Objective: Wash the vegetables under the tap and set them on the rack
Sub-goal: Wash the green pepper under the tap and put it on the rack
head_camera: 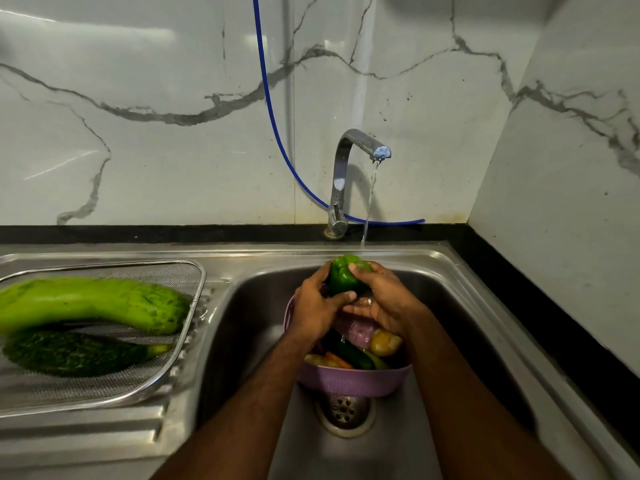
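A green bell pepper (343, 275) is held between my left hand (317, 306) and my right hand (384, 299) over the sink basin (252, 323). Water runs from the chrome tap (346, 157) onto the pepper. Directly below my hands a purple colander (346, 382) holds several vegetables, among them a yellow one (385, 342), a carrot and a dark green one. On the left drainboard a wire mesh rack (162, 372) carries a pale green bottle gourd (90, 301) and a dark green bumpy gourd (74, 353).
The drain (344, 412) lies in the basin just in front of the colander. A blue hose (273, 123) hangs down the marble wall behind the tap. A black counter edge (540, 299) runs along the right of the sink.
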Demonstrator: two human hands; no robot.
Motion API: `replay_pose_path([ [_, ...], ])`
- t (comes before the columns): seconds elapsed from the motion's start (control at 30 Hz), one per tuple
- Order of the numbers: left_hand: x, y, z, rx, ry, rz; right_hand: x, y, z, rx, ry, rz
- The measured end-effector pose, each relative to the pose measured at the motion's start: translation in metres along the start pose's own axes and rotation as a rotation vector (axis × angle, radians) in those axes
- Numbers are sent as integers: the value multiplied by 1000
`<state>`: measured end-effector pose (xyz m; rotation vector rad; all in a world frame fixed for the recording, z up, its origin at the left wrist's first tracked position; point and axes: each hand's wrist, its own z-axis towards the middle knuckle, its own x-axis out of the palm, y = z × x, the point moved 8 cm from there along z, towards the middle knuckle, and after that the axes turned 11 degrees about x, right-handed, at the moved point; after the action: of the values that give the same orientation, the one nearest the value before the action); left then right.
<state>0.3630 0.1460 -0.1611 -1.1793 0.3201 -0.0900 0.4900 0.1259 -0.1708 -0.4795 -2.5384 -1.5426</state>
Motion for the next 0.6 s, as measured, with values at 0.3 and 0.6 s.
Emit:
replay_pose_path([
  [0.3,22,6,-3,-1,67,51,-27,2,3,-46,-515,-126],
  [0.6,4,6,5,9,24,-5,-1,2,0,12,6,-18],
])
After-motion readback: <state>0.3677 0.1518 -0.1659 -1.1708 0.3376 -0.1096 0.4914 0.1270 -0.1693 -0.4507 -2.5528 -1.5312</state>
